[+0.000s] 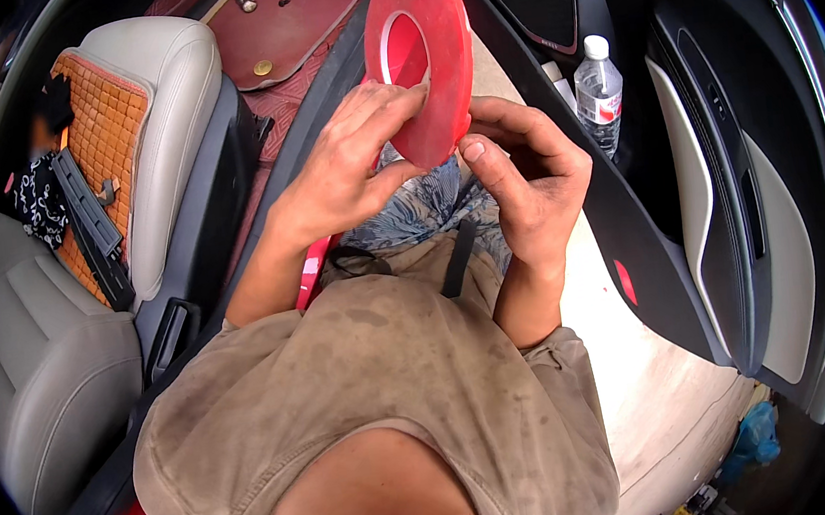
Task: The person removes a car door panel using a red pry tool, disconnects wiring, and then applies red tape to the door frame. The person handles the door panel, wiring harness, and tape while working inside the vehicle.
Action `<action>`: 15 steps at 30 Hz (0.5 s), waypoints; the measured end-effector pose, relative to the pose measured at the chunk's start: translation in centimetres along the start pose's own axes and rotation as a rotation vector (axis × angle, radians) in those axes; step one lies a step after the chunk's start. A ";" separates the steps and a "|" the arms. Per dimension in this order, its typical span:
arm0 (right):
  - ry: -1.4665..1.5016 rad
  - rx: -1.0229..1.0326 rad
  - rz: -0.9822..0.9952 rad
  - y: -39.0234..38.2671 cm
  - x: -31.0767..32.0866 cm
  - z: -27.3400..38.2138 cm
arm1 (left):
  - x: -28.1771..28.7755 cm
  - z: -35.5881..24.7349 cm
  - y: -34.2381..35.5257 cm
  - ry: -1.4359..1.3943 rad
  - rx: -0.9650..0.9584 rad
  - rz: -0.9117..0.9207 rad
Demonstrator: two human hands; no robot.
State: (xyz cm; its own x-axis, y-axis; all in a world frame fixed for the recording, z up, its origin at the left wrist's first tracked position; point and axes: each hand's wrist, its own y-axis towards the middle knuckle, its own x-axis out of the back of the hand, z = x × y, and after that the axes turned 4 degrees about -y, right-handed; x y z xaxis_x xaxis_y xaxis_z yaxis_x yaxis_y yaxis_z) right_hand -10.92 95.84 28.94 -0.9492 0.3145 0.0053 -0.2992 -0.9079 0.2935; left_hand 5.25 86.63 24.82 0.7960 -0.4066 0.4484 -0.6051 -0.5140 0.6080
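A wide, flat roll of red tape (448, 48) is held up in front of me, tilted, with its pale core ring showing. My left hand (347, 159) grips it from the left, the fingers reaching into the centre hole and the thumb near the lower rim. At the roll's lower right edge, the thumb and forefinger of my right hand (536, 169) are pinched together against the tape. Whether a loose tape end lies between those fingertips is too small to make out.
Left of me is a grey car seat (52, 366) with an orange woven cover (106, 119) and black plastic trim pieces (91, 216) on it. A clear water bottle (600, 97) stands in the open door (728, 194) at right. A blue plastic bag (756, 435) lies low down at right.
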 end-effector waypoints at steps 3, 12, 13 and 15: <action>0.002 0.001 -0.058 -0.8 0.5 0.0 | -0.5 0.4 -0.1 0.042 -0.051 0.023; 0.004 -0.028 -0.164 -2.9 2.1 -0.5 | -2.1 -0.5 -0.2 0.097 -0.060 0.119; 0.009 -0.029 -0.170 -3.1 2.3 -0.5 | -2.2 -0.7 -0.2 0.096 -0.055 0.127; 0.007 -0.021 -0.176 -3.3 2.6 -0.7 | -2.6 -0.9 -0.3 0.096 -0.044 0.143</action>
State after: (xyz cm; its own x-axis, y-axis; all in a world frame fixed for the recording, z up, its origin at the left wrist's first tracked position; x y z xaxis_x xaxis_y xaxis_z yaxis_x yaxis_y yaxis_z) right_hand -12.49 99.50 27.31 -0.8825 0.4675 -0.0511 -0.4630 -0.8446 0.2689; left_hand 3.38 88.52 24.13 0.7008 -0.3983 0.5919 -0.7129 -0.4214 0.5605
